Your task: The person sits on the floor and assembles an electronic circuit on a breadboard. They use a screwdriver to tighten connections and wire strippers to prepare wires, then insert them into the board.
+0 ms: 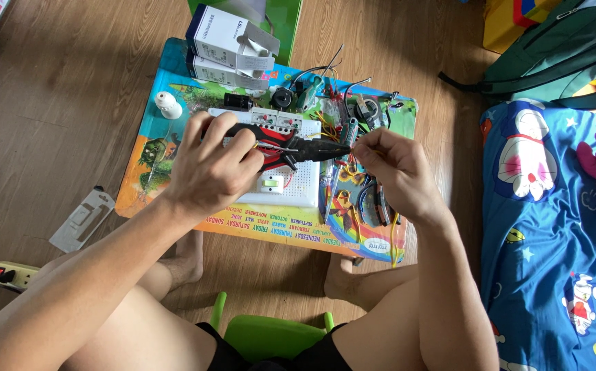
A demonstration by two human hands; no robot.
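1. Wooden floor carries a low table with a bright printed top, set close before the seated person's knees so both hands work over it.
2. A blue blanket and a green bag lie off to the right, apart from the work.
3. Two white boxes stand at the table's far edge, out of the hands' way.
4. A white board lies mid-table under the hands, switches mounted on it.
5. The left hand is closed tight round the red-and-black handles of the pliers, held level, nose pointing right.
6. The right hand pinches a thin wire between thumb and forefinger, meeting the pliers' tip just above the board.
7. Spare tools and wire bits lie beside the board, within reach.
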